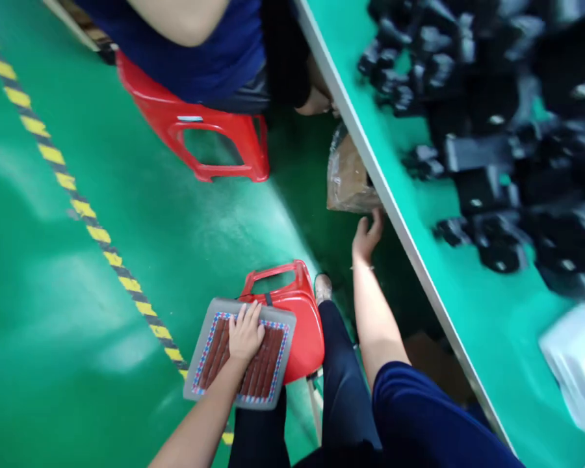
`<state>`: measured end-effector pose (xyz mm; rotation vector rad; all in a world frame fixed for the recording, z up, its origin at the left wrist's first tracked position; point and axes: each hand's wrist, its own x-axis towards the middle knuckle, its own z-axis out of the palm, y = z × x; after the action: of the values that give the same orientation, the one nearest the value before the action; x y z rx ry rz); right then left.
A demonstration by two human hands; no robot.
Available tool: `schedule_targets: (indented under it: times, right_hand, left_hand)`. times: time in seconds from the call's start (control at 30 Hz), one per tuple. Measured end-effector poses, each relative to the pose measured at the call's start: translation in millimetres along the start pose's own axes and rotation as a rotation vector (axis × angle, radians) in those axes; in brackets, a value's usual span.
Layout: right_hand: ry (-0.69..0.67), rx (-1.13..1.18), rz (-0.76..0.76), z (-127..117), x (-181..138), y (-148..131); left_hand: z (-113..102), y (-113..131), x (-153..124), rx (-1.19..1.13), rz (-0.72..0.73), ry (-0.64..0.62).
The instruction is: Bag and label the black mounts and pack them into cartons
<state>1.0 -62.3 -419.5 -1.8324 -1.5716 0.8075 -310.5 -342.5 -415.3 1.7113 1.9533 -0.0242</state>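
Observation:
My left hand [246, 333] lies flat, fingers stretched out, on a grey-edged seat cushion [207, 338] with brown strips and a red, white and blue checked border. The cushion sits partly over a red plastic stool [305, 335] and hangs past its left side. Below the table's edge, my right hand [368, 237] reaches forward with thumb and fingers apart. Its fingertips are at the near lower edge of a cardboard box [350, 172] wrapped in clear film; whether they touch it I cannot tell. The tabletop hides part of the box.
A green-topped table [472, 305] runs along the right, bearing many black parts [497, 188], blurred, and a white stack [578, 357]. Ahead, a person [190, 58] in dark blue sits on another red stool [214, 140]. Yellow-and-black tape [82, 208] crosses the green floor at left.

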Motion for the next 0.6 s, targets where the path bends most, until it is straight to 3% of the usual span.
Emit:
schedule_targets:
  times: [0.1, 0.2, 0.3, 0.37, 0.43, 0.6]
  right_hand:
    - [0.206, -0.027, 0.295, -26, -140, 25]
    - [0.328, -0.015, 0.631, -46, -293, 48]
    - [0.453, 0.006, 0.842, -74, -410, 69]
    - [0.524, 0.029, 0.941, -97, -459, 84]
    - [0.602, 0.051, 1.012, -120, -487, 102]
    - [0.756, 0.148, 1.058, -186, -501, 163]
  left_hand:
    - [-13, 6, 1, 0.070, -0.008, -0.024]
    - [-20, 8, 2, 0.118, 0.036, 0.009]
    - [-26, 5, 9, 0.113, 0.085, 0.071]
    - [-31, 2, 15, 0.101, 0.102, 0.105]
    - [-36, -1, 19, 0.106, 0.126, 0.126]
    - [-40, 2, 19, 0.223, 0.136, 0.155]
